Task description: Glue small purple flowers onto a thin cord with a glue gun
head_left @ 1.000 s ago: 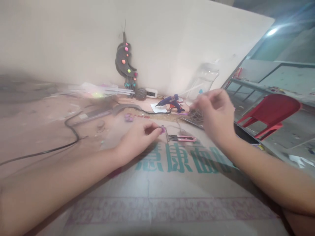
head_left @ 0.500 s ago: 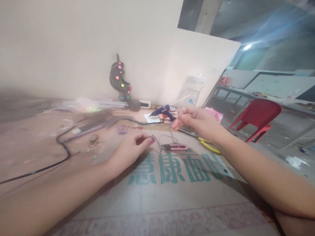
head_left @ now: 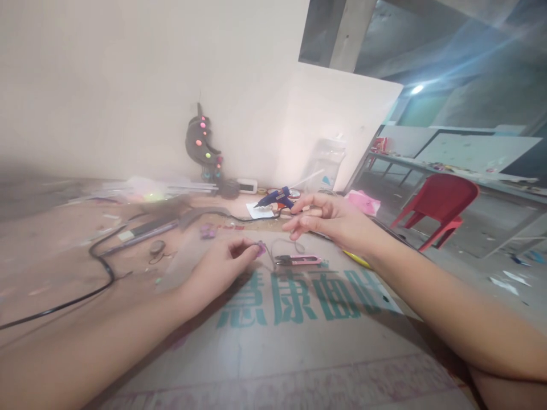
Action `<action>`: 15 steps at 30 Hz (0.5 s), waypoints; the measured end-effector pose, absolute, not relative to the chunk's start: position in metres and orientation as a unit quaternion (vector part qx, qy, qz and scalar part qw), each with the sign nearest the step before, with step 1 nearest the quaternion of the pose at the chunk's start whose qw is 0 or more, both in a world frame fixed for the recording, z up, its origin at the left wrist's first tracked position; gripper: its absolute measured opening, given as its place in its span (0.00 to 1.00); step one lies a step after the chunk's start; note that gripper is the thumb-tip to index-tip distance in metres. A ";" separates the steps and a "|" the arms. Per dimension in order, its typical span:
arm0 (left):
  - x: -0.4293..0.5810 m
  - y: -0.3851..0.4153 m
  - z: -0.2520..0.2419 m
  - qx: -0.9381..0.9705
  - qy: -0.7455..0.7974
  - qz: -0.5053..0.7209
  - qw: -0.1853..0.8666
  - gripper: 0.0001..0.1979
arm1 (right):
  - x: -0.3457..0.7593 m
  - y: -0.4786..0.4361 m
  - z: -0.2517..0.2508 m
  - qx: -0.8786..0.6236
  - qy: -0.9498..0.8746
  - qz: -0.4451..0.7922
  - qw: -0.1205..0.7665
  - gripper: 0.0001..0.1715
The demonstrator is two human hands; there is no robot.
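Observation:
My left hand is closed in a pinch between thumb and forefinger on a small purple piece, whose exact kind I cannot make out. From it a thin grey cord curls loosely over the sheet to the right. Thread snips with a pink handle lie just right of that piece. Above and beyond the snips hovers my right hand, fingers bent but apart, with nothing visible in them. A blue glue gun rests behind its fingertips on a white scrap of paper.
Printed sheeting covers the near table. A yellow handle shows under my right wrist. Leftward lie a black cable, small purple pieces and a bundle of sticks. A crescent ornament, a bottle and a red chair stand farther off.
My right hand's fingers have spread from a near pinch, and the hand has come a little lower. My left hand keeps its pinch on the purple piece. The view has shifted slightly.

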State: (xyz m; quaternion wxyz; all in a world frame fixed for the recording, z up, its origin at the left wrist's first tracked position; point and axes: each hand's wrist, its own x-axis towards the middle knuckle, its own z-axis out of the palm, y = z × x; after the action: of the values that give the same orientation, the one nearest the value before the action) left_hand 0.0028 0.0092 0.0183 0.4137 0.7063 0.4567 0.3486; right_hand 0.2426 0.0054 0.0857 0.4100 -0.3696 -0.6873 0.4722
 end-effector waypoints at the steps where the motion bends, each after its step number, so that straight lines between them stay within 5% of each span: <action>1: 0.003 0.008 0.019 0.705 0.458 0.349 0.413 0.15 | 0.242 0.005 0.086 -0.375 -0.690 0.464 0.411 0.12; 11: -0.001 0.010 0.015 0.727 0.441 0.349 0.394 0.15 | 0.259 -0.013 0.123 -0.420 -0.803 0.268 0.327 0.31; 15: -0.001 0.011 0.012 0.738 0.438 0.349 0.377 0.15 | 0.284 -0.022 0.161 -0.276 -0.881 0.378 0.075 0.17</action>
State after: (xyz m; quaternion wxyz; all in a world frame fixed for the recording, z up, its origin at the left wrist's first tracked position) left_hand -0.0013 0.0112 0.0125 0.3769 0.7376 0.4381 0.3493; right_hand 0.2843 -0.0218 0.1609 0.0753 -0.2757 -0.8808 0.3775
